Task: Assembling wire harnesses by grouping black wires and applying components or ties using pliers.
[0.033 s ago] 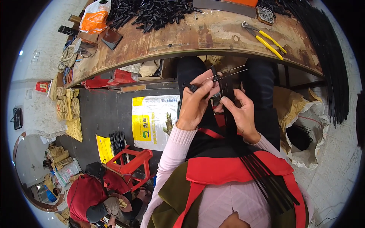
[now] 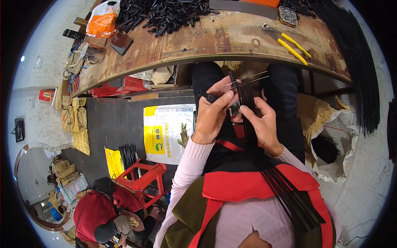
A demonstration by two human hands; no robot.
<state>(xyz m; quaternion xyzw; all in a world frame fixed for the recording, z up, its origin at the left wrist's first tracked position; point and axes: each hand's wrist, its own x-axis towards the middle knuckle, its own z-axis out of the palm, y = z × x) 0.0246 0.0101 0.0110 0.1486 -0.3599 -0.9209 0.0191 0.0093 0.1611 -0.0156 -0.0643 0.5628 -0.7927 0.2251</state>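
Over my lap, my left hand (image 2: 210, 115) is closed, with a small black tubular piece (image 2: 207, 97) between its thumb and fingers. A second black piece (image 2: 232, 77) stands upright at its fingertips, beside two thin metal wires (image 2: 257, 77) that stick out to the right. My right hand (image 2: 263, 126) pinches a bundle of long, thin black strips (image 2: 247, 97) between thumb and fingers. The upper end of the bundle lies against the wires. Its loose tail (image 2: 289, 192) fans out across my red and black apron (image 2: 244, 182).
A worn wooden table (image 2: 198, 39) stands ahead, bearing piled black tubes (image 2: 171, 16), yellow-handled pincers (image 2: 291, 45) and a phone (image 2: 121, 42). More black strips (image 2: 359, 74) hang over its right edge. An open sack (image 2: 345, 144) stands right; a red stool (image 2: 144, 177) and another person (image 2: 97, 211) are lower left.
The black tubular piece in my left hand has shifted slightly, and more of it shows. My right hand and the strips look the same.
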